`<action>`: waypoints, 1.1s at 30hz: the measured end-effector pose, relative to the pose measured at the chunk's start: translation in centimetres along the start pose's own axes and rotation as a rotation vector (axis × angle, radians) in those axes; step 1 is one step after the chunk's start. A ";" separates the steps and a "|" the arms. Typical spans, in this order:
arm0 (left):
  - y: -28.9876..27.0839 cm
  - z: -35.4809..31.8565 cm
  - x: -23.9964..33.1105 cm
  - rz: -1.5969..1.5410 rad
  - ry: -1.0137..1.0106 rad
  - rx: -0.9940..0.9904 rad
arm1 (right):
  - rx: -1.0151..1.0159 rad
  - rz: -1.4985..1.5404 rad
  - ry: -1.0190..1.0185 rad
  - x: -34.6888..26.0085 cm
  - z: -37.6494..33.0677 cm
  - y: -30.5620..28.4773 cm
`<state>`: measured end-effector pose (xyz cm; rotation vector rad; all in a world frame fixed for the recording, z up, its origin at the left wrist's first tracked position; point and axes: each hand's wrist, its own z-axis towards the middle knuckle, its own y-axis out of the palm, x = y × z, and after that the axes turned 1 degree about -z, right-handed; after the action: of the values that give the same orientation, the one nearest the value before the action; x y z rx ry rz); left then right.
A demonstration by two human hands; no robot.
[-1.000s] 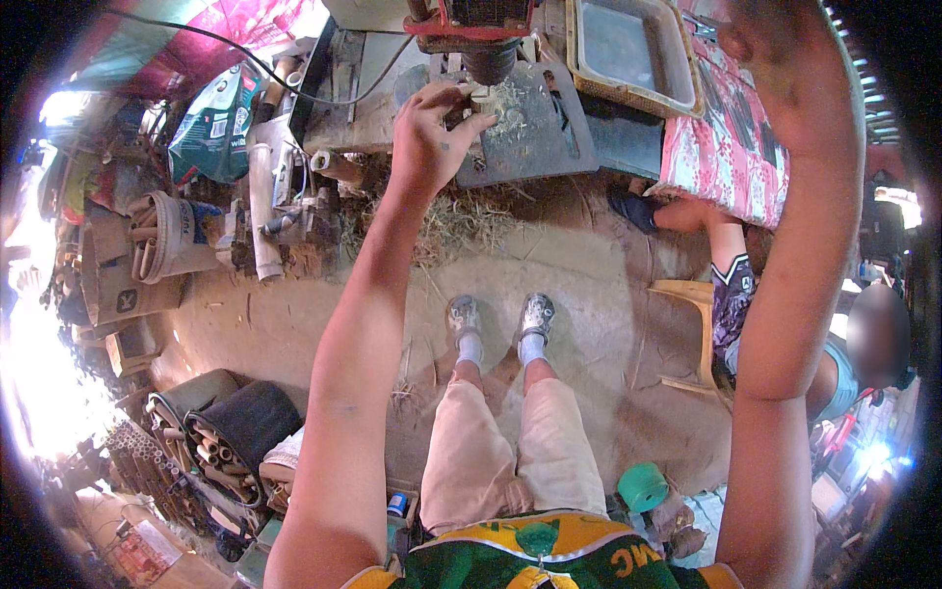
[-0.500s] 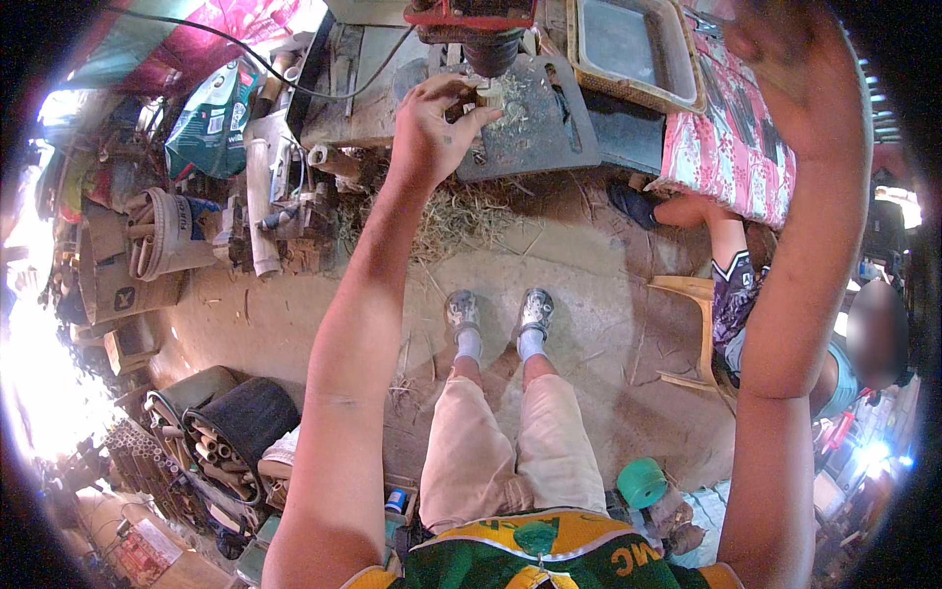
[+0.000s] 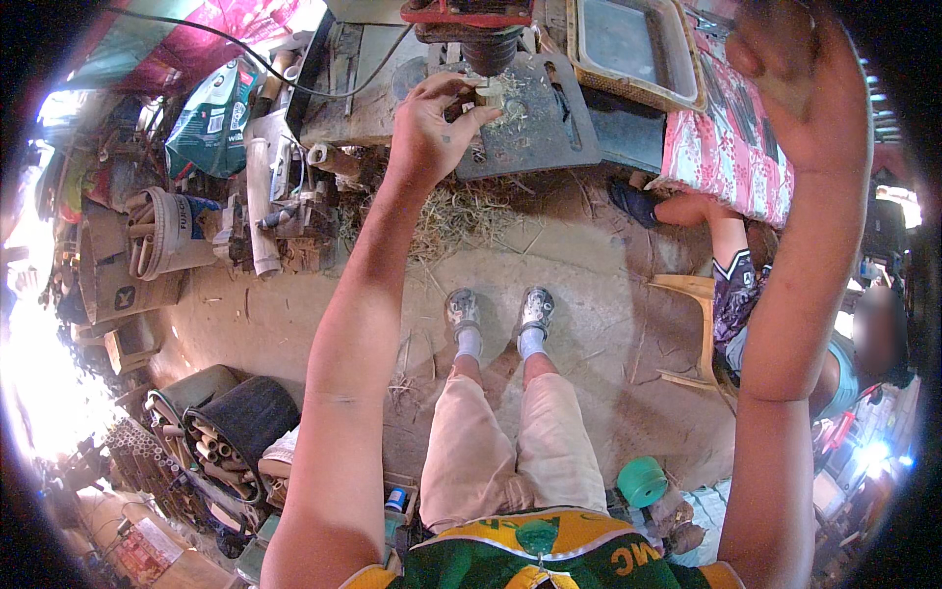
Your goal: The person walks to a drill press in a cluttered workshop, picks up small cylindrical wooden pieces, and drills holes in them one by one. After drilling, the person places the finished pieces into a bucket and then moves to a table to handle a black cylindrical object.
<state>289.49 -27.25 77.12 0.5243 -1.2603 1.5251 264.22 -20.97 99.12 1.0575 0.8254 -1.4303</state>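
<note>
A short, pale piece that looks like bamboo or wood (image 3: pixel 488 95) is pinched between the thumb and fingers of my left hand (image 3: pixel 439 126). It rests on the dark slotted plate (image 3: pixel 540 142), directly below the chuck of a red drill press (image 3: pixel 488 51). Pale shavings lie scattered around the piece. High at the right, close to the picture's edge, my raised right hand (image 3: pixel 790 83) has its fingers curled. Whatever those fingers hold is hidden in the dark rim.
A shallow tray (image 3: pixel 638 44) stands right of the plate, beside a red-and-white patterned cloth (image 3: pixel 731 147). Another person sits on a yellow chair (image 3: pixel 692 285) at the right. Buckets of cut tubes (image 3: pixel 162 236) and a black bin (image 3: pixel 250 402) line the left. Shavings (image 3: pixel 442 221) pile under the bench.
My right hand has shifted slightly downward, its curled fingers now showing more. My left hand keeps the pale piece in nearly the same spot beneath the chuck.
</note>
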 end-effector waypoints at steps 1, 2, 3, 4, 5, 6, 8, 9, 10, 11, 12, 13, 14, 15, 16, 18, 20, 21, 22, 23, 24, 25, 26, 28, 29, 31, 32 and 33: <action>0.0 0.0 0.1 0.012 0.038 0.013 | 0.053 -0.011 0.024 0.1 0.0 0.1; -0.1 0.0 0.3 0.032 0.055 0.019 | 0.077 -0.037 0.039 0.0 -0.1 0.1; -0.1 0.0 0.4 0.054 0.066 0.023 | 0.102 -0.062 0.054 0.1 -0.1 0.0; -0.1 -0.1 0.5 0.028 0.065 0.018 | 0.098 -0.103 0.060 0.0 -0.3 0.0; -0.2 -0.1 0.6 0.006 0.056 0.013 | 0.090 -0.112 0.078 -0.1 -0.3 -0.2; -0.2 -0.1 0.7 -0.016 0.047 0.007 | 0.081 -0.122 0.095 -0.1 -0.4 -0.3; -0.1 0.0 0.8 -0.034 0.051 0.003 | 0.052 -0.110 0.155 -0.2 -0.5 -0.9; -0.1 0.0 0.7 -0.043 0.054 0.001 | 0.028 -0.103 0.195 -0.3 -0.6 -1.3; 0.0 0.0 0.6 -0.092 0.004 -0.008 | 0.001 -0.099 0.238 -0.3 -0.6 -1.8; 0.1 0.0 0.5 -0.141 -0.047 -0.017 | -0.039 -0.102 0.285 -0.4 -0.5 -2.3; 0.2 -0.1 0.4 -0.188 -0.114 -0.038 | -0.079 -0.103 0.328 -0.4 -0.5 -2.7; 0.2 -0.1 0.3 -0.162 -0.080 -0.023 | -0.120 -0.103 0.370 -0.3 -0.4 -3.2; 0.3 -0.1 0.1 -0.134 -0.064 -0.018 | -0.162 -0.099 0.407 -0.2 -0.4 -3.5; 0.3 -0.1 0.0 -0.102 -0.067 -0.016 | -0.204 -0.094 0.440 -0.1 -0.5 -3.7; 0.3 0.0 -0.1 -0.100 -0.027 -0.009 | -0.223 -0.091 0.461 0.1 -0.7 -3.9; 0.2 0.1 -0.1 -0.083 -0.006 -0.013 | -0.186 -0.123 0.459 0.3 -1.6 -3.9; 0.1 0.1 0.2 -0.041 0.052 0.008 | -0.134 -0.167 0.447 0.4 -2.7 -3.6; 0.0 0.1 0.4 -0.010 0.049 0.003 | -0.112 -0.135 0.511 0.5 -2.8 -3.4; -0.1 0.0 0.7 -0.003 0.059 0.014 | -0.103 -0.163 0.499 0.6 -3.3 -3.1; -0.1 -0.1 1.0 0.012 0.046 0.015 | -0.095 -0.192 0.486 0.8 -3.7 -2.8; -0.2 -0.1 1.2 0.030 0.038 0.017 | -0.086 -0.221 0.473 0.9 -4.0 -2.6; -0.3 -0.1 1.5 0.002 0.003 0.007 | -0.140 -0.176 0.476 0.8 -4.1 -2.4; -0.3 -0.2 1.8 -0.022 -0.026 -0.002 | -0.165 -0.184 0.479 1.0 -4.2 -2.3; -0.4 -0.2 2.1 -0.064 -0.082 -0.021 | -0.215 -0.198 0.486 1.3 -4.4 -1.9; -0.4 -0.2 2.1 -0.082 -0.108 -0.031 | -0.262 -0.227 0.451 1.4 -4.6 -1.8; -0.5 -0.2 2.0 -0.103 -0.127 -0.041 | -0.241 -0.315 0.488 1.7 -4.8 -1.6; -0.4 -0.2 1.8 -0.106 -0.121 -0.040 | -0.261 -0.322 0.490 1.8 -4.9 -1.5; -0.4 -0.2 1.7 -0.121 -0.106 -0.040 | -0.253 -0.324 0.533 2.0 -5.0 -1.4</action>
<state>289.26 -26.44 78.61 0.6505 -1.3132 1.3840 263.59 -16.91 95.43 1.1590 1.5787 -1.2692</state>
